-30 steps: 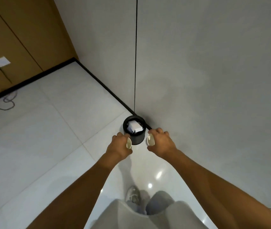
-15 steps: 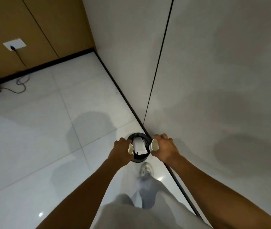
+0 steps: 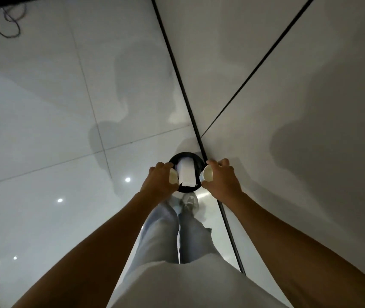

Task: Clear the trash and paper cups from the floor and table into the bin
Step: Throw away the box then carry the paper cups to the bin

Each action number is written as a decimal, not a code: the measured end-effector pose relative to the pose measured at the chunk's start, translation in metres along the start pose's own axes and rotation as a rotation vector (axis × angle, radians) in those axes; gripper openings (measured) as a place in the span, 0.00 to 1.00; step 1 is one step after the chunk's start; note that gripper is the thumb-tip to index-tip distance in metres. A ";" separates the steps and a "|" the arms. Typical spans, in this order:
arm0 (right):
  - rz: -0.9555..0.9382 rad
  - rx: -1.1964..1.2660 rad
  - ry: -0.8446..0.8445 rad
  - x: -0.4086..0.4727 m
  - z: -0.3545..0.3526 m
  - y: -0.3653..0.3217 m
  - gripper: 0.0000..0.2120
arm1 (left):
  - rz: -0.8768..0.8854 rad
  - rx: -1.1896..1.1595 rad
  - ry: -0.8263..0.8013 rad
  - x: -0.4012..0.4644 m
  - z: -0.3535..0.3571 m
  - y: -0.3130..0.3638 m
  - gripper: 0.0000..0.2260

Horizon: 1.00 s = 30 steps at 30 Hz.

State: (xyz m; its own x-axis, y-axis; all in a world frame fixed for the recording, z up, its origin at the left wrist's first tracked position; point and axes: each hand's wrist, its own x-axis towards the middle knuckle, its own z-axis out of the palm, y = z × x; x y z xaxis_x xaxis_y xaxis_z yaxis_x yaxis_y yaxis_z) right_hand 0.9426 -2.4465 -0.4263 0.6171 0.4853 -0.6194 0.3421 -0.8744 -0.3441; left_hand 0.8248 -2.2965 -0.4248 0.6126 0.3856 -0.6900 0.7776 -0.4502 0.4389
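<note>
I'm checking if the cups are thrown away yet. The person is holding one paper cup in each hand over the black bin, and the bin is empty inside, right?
Not quite. The bin is not empty: the head view shows white paper already inside. The rest holds: the left hand grips one paper cup and the right hand grips another, both over the bin.

Glossy tiled floor [image 3: 43, 152] throwing back lamp glints, matt smooth wall [image 3: 310, 85], white paper cups [image 3: 206, 175], black bin [image 3: 196, 160] holding white paper [image 3: 186, 174]
</note>
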 end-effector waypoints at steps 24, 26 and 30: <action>0.015 -0.004 -0.111 0.287 0.230 0.111 0.34 | 0.163 0.178 -0.073 0.317 0.194 -0.120 0.31; -0.015 -0.022 -0.090 0.295 0.239 0.114 0.34 | 0.196 0.214 -0.059 0.329 0.205 -0.121 0.30; -0.053 -0.044 -0.084 0.305 0.251 0.116 0.32 | 0.244 0.247 -0.047 0.344 0.217 -0.124 0.27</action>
State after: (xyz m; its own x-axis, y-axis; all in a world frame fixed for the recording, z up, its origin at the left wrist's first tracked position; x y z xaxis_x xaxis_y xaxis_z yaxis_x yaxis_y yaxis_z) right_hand 0.9927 -2.3998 -0.8328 0.5362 0.5279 -0.6587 0.4046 -0.8456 -0.3483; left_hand 0.9085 -2.2835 -0.8413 0.7646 0.2074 -0.6103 0.5478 -0.7080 0.4457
